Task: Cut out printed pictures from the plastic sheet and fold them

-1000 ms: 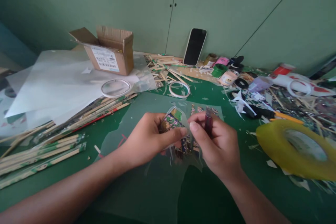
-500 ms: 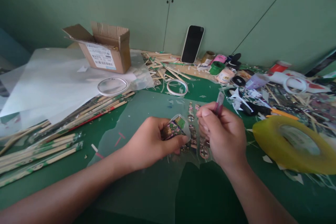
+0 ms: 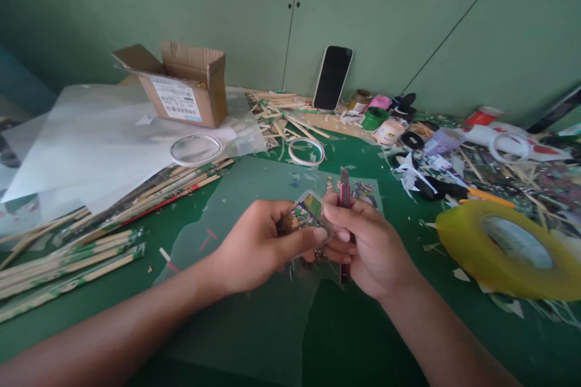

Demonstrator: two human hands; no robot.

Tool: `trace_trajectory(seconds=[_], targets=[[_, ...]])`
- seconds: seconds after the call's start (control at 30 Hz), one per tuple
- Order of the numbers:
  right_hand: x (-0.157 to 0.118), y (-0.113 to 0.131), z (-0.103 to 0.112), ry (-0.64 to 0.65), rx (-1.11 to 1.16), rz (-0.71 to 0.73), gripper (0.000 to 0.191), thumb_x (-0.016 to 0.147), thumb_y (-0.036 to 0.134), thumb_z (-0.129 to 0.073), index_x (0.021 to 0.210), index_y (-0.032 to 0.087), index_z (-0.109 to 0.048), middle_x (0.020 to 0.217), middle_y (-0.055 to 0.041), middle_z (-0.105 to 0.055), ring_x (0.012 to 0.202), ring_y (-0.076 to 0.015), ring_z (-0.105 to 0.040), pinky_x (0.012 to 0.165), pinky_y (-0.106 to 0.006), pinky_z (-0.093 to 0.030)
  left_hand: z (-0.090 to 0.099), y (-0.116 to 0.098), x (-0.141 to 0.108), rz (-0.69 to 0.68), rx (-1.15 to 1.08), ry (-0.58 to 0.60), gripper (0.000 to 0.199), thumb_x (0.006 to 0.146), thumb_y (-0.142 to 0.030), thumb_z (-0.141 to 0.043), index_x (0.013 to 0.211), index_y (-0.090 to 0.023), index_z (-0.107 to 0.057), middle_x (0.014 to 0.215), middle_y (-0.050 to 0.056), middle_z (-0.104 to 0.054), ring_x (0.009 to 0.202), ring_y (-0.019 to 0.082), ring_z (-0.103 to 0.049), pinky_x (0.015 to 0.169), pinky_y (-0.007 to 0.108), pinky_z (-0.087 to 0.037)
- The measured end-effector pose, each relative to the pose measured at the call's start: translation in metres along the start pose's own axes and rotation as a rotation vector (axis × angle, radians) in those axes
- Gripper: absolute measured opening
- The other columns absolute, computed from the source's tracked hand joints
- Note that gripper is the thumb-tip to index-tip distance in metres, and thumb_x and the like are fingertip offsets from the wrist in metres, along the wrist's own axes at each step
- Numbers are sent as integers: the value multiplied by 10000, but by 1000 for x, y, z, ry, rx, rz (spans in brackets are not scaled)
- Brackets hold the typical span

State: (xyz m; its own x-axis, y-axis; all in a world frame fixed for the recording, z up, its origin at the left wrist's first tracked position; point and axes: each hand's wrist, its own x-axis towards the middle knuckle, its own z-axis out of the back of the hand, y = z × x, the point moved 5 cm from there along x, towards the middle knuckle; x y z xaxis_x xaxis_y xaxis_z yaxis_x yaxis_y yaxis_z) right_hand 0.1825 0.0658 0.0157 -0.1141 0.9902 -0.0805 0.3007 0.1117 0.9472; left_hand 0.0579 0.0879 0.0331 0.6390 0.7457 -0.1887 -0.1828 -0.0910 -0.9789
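Note:
My left hand [image 3: 261, 245] is closed on a small patterned piece [image 3: 305, 211] with a clear edge, its thumb lying across the front. Close against it on the right is my right hand [image 3: 363, 239], its fingertips at the piece's right edge. A slim dark pink cutter [image 3: 345, 190] stands roughly upright in that right hand, its grey tip pointing away from me. Beneath both hands lies a translucent sheet [image 3: 254, 193] on the green table. Patterned strips on the sheet are mostly hidden behind my right hand.
An open cardboard box [image 3: 211, 94] stands back left, a phone [image 3: 333, 78] leans on the wall. Wrapped sticks [image 3: 72, 275] lie left. White rings [image 3: 307, 152] sit beyond the sheet. A yellow tape roll [image 3: 467, 248], small jars [image 3: 390, 131] and scraps crowd the right.
My right hand has moved left to meet the piece in my left hand. The cutter has swung more upright. My left hand has stayed nearly still.

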Motion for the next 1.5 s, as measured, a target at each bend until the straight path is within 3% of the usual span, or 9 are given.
trace_trajectory(seconds=[0.07,0.17,0.27,0.6,0.83,1.33,1.5], targets=[[-3,7,2,-42,-160,134,204,888,351,-496,732,219,-484,520,95,-312,372,-66,-229,343,-211,-222,3,-1,0,-23,-34,-33,211,776,-271,-686,646,-124,-609,522,-37,-589,402,35,-442,386,136,-348],[-13,22,2,-138,-644,459,190,937,297,-423,805,206,-525,575,59,-388,460,-88,-376,444,-234,-308,10,-5,1,-61,-102,-117,287,800,-317,-660,597,-125,-595,475,-41,-549,373,34,-430,372,145,-338],[-19,26,-6,-116,-974,627,145,939,219,-386,856,201,-504,594,52,-428,471,-86,-418,472,-236,-320,14,-8,2,-91,-174,-145,313,817,-310,-640,568,-125,-596,426,-50,-508,355,33,-419,375,151,-340],[-18,24,-16,-40,-1079,658,151,943,160,-379,843,202,-483,614,37,-513,488,-87,-485,471,-218,-340,12,-6,3,-88,-241,-113,282,806,-283,-654,580,-118,-626,426,-48,-528,367,34,-430,382,152,-342],[-21,22,-18,-29,-1117,719,119,926,123,-383,891,206,-461,617,33,-532,473,-95,-490,455,-219,-349,10,-7,3,-35,-223,16,203,732,-223,-720,576,-115,-647,493,-29,-598,389,41,-469,403,157,-366],[-20,23,-20,-52,-1189,732,128,928,127,-373,944,191,-483,642,15,-579,493,-115,-547,471,-231,-395,13,-9,-1,-40,-137,-64,284,785,-235,-646,522,-128,-634,368,-46,-475,346,40,-399,388,167,-292],[-20,22,-21,-59,-1220,744,125,931,131,-366,927,187,-477,629,13,-580,459,-113,-528,451,-232,-379,12,-11,-1,-40,-82,-26,330,810,-252,-614,504,-132,-591,372,-45,-460,356,44,-400,401,174,-301]])
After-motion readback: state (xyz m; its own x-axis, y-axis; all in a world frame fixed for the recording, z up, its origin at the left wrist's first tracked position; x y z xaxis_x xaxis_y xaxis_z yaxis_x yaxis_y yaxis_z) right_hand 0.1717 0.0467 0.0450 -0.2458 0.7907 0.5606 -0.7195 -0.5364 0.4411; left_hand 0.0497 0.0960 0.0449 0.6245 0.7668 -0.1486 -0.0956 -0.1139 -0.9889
